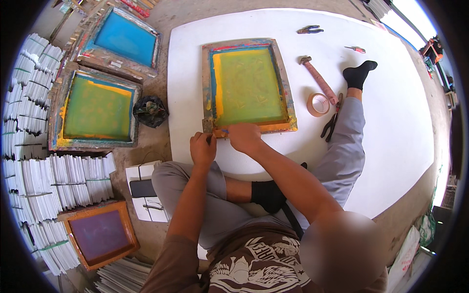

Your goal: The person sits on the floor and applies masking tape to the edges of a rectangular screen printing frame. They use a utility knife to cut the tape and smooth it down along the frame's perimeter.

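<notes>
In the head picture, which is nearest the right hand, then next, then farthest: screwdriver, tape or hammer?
From the right hand:
1. Tape, up and to the right.
2. Hammer, just past the tape.
3. Screwdriver, far upper right.

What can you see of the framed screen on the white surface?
The framed screen is rectangular: a worn, wooden-looking frame, smeared red, blue and yellow, around a greenish panel with faint marks. It appears flat on the white surface. The right hand overlaps its near edge; the left hand is by its near-left corner.
</notes>
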### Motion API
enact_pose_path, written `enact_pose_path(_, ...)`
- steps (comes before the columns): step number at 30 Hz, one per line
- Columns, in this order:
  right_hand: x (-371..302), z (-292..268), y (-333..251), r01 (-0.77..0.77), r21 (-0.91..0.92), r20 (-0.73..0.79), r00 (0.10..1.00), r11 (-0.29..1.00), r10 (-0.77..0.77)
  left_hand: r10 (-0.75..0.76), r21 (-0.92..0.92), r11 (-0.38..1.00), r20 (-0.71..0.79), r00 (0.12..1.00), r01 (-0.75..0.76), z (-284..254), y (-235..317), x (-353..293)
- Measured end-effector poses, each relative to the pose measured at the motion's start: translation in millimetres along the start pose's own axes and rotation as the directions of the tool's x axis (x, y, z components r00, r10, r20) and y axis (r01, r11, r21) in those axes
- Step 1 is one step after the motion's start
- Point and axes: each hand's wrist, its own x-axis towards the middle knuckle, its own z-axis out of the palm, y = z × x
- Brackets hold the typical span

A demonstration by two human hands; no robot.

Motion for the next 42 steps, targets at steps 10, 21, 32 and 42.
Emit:
enact_pose_path(10,13,5,-12,-0.023,-0.071,0.11,0.994,0.997,0.03,-0.012,-0.005,1.0,-0.02,1.0,0.012,0,4,0)
enact_pose_path(21,17,-4,-25,-0.036,-0.042,0.177,0.983,0.998,0.043,0.003,-0.011,1.0,-0.033,0.999,-0.003,2,0,0)
enact_pose_path(32,20,-4,-32,-0.049,-0.063,0.16,0.985,0.997,0.058,0.005,-0.025,1.0,-0.043,0.999,-0.006,2,1,-1)
enact_pose_path(42,29,-7,-30,0.025,0.063,0.037,0.999,0.998,-0.027,-0.024,-0.028,0.999,-0.012,1.0,0.024,4,2,1)
